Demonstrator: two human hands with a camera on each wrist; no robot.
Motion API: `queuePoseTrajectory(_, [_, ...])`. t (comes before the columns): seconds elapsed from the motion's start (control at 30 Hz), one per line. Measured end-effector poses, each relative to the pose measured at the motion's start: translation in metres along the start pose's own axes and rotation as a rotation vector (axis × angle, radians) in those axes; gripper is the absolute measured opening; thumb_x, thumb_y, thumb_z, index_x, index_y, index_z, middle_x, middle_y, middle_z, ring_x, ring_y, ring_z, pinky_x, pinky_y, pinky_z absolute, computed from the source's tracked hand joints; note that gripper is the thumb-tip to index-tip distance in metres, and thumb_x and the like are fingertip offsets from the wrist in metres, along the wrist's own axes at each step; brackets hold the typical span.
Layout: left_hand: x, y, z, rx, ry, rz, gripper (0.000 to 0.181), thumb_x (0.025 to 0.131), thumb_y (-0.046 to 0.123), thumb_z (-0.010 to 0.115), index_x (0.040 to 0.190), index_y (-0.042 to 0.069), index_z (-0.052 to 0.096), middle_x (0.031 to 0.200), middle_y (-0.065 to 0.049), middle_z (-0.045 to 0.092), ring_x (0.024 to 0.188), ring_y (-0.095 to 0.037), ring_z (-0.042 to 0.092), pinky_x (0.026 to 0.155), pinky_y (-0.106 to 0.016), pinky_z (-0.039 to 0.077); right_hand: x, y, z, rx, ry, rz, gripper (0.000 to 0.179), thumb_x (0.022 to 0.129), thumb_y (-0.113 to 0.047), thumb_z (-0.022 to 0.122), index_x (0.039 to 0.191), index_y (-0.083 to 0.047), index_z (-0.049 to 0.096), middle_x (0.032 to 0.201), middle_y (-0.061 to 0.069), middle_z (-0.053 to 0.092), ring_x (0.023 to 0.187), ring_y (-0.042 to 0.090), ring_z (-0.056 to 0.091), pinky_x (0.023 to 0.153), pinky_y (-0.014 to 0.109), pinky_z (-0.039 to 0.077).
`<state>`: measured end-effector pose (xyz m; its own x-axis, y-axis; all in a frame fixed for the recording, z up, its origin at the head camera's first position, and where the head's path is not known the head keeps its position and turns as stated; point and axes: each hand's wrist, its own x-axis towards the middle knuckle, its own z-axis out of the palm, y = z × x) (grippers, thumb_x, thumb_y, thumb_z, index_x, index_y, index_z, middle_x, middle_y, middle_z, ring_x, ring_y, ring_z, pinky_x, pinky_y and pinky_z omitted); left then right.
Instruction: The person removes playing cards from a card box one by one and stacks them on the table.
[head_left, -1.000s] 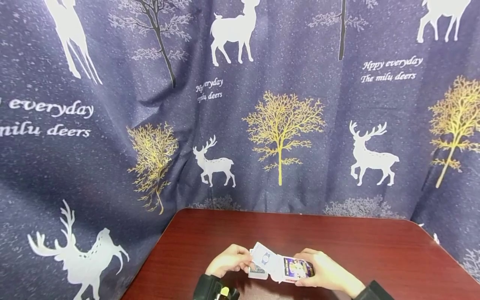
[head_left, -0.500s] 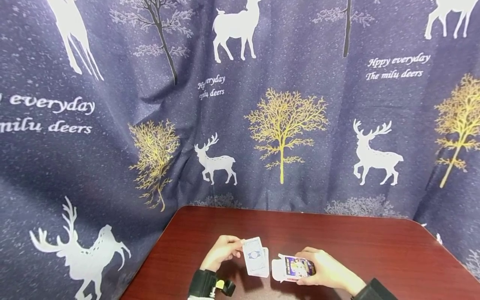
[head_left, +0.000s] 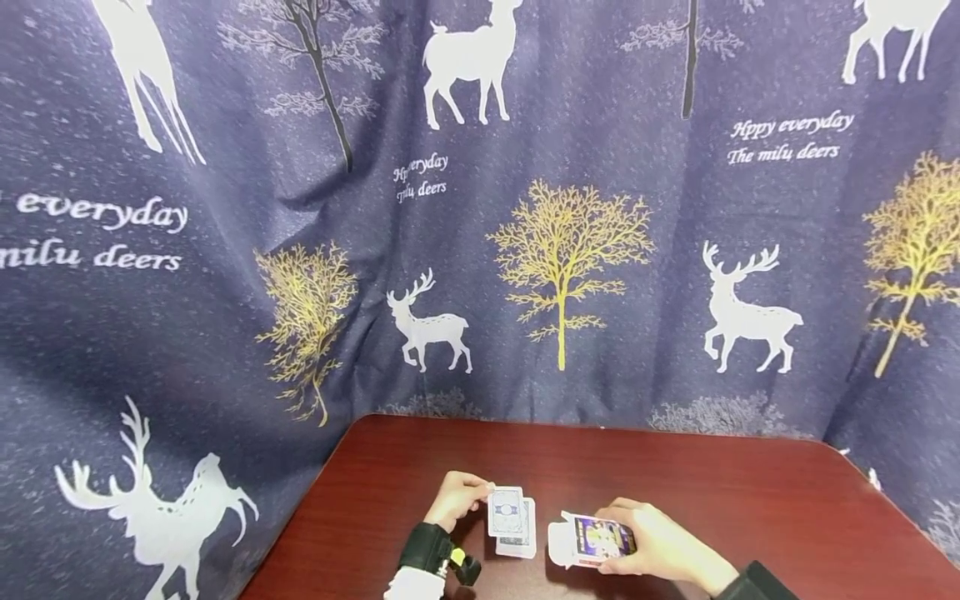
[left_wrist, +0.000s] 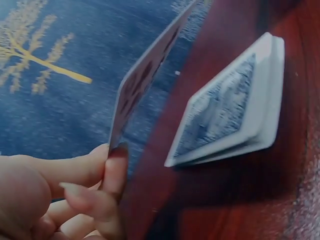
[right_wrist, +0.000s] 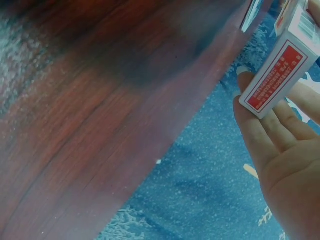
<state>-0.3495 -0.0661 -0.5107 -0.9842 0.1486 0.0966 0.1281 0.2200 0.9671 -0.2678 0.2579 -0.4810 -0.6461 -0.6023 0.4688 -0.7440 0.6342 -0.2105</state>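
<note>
My left hand [head_left: 454, 497] pinches a playing card [head_left: 506, 511] by its left corner, with the blue patterned back facing up in the head view. In the left wrist view the card [left_wrist: 145, 75] stands raised above the table, held between thumb and finger. A deck of cards [left_wrist: 220, 107] lies on the table just beyond it, patterned back up. The held card overlaps part of the deck [head_left: 516, 550] in the head view. My right hand [head_left: 647, 538] grips a card box [head_left: 600, 537], its white flap [head_left: 559, 543] opened toward the deck. The box's red-and-white side [right_wrist: 277, 77] shows in the right wrist view.
The dark red wooden table [head_left: 675, 467] carries the cards and the box. Behind and to the left hangs a blue curtain [head_left: 622, 333] printed with deer and trees. A black wrist strap with a small device [head_left: 467, 568] sits on the left wrist.
The left hand has drawn the card left, away from the box and partly off the deck, and the card has turned straighter. The right hand and box have barely moved.
</note>
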Motion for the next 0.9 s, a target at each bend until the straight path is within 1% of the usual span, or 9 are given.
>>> queuePoseTrajectory(0.07, [0.003,-0.003,0.005,0.021,0.038,0.005,0.018,0.082,0.008,0.070,0.086,-0.009,0.071,0.064,-0.005,0.066,0.053,-0.007,0.048,0.046,-0.020,0.034,-0.002,0.000,0.000,0.000,-0.004,0.002,0.050,0.073,-0.051,0.078,0.108,-0.017,0.068,0.096,-0.012,0.061,0.083,-0.005,0.051,0.067,0.018,0.045])
queuePoseTrajectory(0.17, [0.006,-0.007,0.011,0.070,0.093,0.016,0.015,0.080,0.007,0.071,0.082,-0.008,0.072,0.066,-0.011,0.068,0.055,-0.009,0.051,0.050,-0.023,0.040,-0.004,-0.001,0.000,-0.002,-0.011,0.006,0.050,0.073,-0.051,0.078,0.108,-0.018,0.068,0.097,-0.013,0.061,0.084,-0.005,0.051,0.067,0.018,0.045])
queuePoseTrajectory(0.3, [0.008,-0.010,0.017,0.144,0.135,0.018,0.013,0.080,0.009,0.073,0.078,-0.004,0.073,0.065,-0.014,0.068,0.053,-0.009,0.048,0.050,-0.023,0.038,-0.005,-0.002,0.000,0.001,-0.021,0.021,0.050,0.073,-0.052,0.078,0.108,-0.018,0.068,0.097,-0.013,0.061,0.083,-0.006,0.050,0.066,0.017,0.044])
queuePoseTrajectory(0.53, [0.008,-0.006,0.026,0.255,0.189,0.053,0.011,0.077,0.012,0.075,0.074,0.002,0.074,0.065,-0.005,0.066,0.061,-0.010,0.052,0.057,-0.027,0.042,-0.002,-0.002,-0.002,-0.001,-0.023,0.026,0.050,0.074,-0.052,0.077,0.109,-0.017,0.068,0.096,-0.012,0.061,0.082,-0.005,0.050,0.066,0.018,0.045])
queuePoseTrajectory(0.7, [0.009,0.000,0.028,0.378,0.226,0.104,0.009,0.076,0.013,0.076,0.072,0.006,0.074,0.067,-0.004,0.068,0.063,-0.012,0.055,0.059,-0.030,0.044,-0.001,-0.001,-0.003,0.007,-0.030,0.038,0.051,0.074,-0.053,0.077,0.109,-0.016,0.068,0.097,-0.011,0.061,0.083,-0.005,0.051,0.066,0.018,0.045])
queuePoseTrajectory(0.8, [0.008,0.002,0.028,0.446,0.243,0.090,0.008,0.076,0.017,0.076,0.071,0.011,0.073,0.070,-0.001,0.068,0.065,-0.014,0.058,0.058,-0.034,0.045,-0.002,-0.001,-0.002,0.013,-0.035,0.049,0.052,0.074,-0.052,0.077,0.109,-0.015,0.068,0.098,-0.010,0.062,0.083,-0.005,0.051,0.066,0.019,0.045])
queuePoseTrajectory(0.9, [0.005,0.002,0.027,0.488,0.250,0.053,0.008,0.076,0.020,0.077,0.071,0.015,0.072,0.072,0.001,0.068,0.067,-0.017,0.060,0.057,-0.036,0.046,-0.003,-0.002,0.000,0.025,-0.052,0.057,0.052,0.075,-0.053,0.076,0.110,-0.015,0.068,0.099,-0.009,0.062,0.084,-0.005,0.051,0.066,0.019,0.046])
